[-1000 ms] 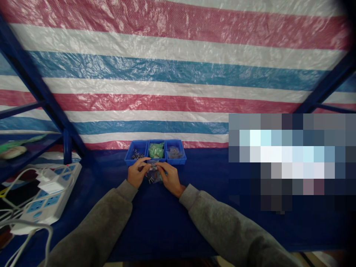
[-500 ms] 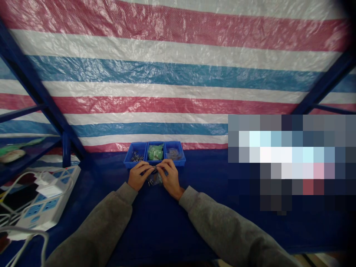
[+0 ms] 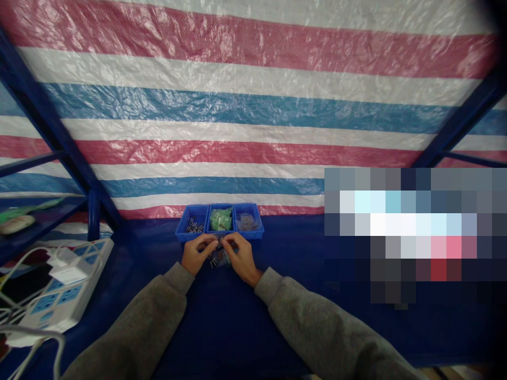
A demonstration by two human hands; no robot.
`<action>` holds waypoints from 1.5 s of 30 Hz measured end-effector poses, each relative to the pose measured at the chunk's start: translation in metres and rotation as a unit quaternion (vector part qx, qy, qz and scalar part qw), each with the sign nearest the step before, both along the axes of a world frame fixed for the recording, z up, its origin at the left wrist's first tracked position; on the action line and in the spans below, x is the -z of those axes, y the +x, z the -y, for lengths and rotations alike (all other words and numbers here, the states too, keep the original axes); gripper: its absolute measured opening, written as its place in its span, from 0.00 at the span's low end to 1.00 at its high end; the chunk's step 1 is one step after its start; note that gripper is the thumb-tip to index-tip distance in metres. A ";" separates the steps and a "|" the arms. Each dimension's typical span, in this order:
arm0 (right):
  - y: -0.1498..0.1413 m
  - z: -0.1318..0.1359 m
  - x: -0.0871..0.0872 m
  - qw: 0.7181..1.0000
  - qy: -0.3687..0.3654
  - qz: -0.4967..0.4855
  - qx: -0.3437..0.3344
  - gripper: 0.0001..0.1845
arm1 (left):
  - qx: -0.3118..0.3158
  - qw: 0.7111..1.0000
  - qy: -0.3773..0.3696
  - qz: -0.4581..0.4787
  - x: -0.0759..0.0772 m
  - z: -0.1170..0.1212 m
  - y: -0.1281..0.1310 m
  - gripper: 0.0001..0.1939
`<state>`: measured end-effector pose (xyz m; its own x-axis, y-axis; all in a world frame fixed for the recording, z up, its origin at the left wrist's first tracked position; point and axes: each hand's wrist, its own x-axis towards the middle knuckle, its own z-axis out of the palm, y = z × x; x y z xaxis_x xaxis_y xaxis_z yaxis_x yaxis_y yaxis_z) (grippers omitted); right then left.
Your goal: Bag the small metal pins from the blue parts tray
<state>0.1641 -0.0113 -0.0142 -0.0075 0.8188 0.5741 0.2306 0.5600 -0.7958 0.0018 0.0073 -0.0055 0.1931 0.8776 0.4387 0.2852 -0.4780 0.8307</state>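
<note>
My left hand (image 3: 195, 252) and my right hand (image 3: 241, 255) meet over the dark blue table, both in grey sleeves. Their fingers pinch the top of a small clear plastic bag (image 3: 220, 256) that holds small dark parts. Just beyond the hands stand three joined blue bins (image 3: 186, 233). The left bin holds small dark metal parts (image 3: 193, 225), the middle one green packets (image 3: 221, 218), the right one clear bags (image 3: 247, 220).
A white power strip (image 3: 59, 295) with plugs and white cables lies at the left edge. Blue shelf posts (image 3: 94, 214) stand on the left. A striped red, white and blue tarp (image 3: 245, 105) hangs behind the bins. A pixelated patch covers the right.
The hands have stayed together on the small bag, with fingers shifting slightly along its top. The whole view has dipped a little, so everything sits lower in the picture.
</note>
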 end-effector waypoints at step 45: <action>0.001 -0.015 0.011 0.994 -0.050 0.005 0.098 0.10 | -0.100 0.913 0.121 -0.377 0.011 -0.017 -0.015 0.13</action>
<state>0.1650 0.0039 -0.0250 0.1526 0.8583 0.4899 0.3364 0.4210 -0.8424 -0.0136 0.0246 -0.0168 0.3663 0.8235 0.4333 0.8346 -0.4967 0.2384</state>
